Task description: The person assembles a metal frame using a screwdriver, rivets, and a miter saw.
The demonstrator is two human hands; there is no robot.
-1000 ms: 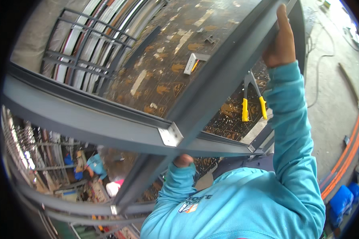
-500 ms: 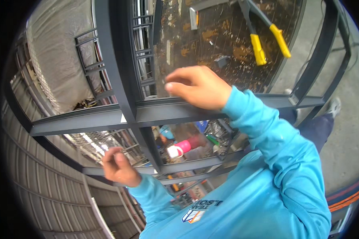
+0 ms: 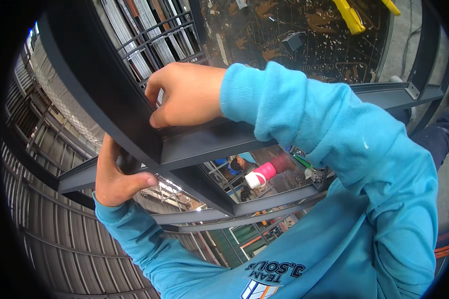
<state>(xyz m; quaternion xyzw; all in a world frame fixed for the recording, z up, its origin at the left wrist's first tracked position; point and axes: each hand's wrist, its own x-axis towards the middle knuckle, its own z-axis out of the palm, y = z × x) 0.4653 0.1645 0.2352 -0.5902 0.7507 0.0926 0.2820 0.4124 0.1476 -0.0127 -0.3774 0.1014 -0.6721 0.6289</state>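
A dark grey metal frame fills the middle of the view, with a wide upright meeting a crossbar near its centre. My right hand reaches over the crossbar; its fingers curl against the upright's right side, just above the corner, and the thumb lies close below them. On the other side of that joint is my left hand. Its thumb points right beneath the corner, while its fingers go up behind the bar, partly hidden. Both hands grip the frame around the same corner.
Beyond the frame lies a dark, worn board bearing a small grey offcut and a yellow-handled tool. A pink bottle with a white lid shows through the lower opening. Long profiles sit in a rack at upper left.
My right hand has moved left from above the crossbar onto the upright. My left hand has come up to the corner from below. The view has shifted closer to the joint.
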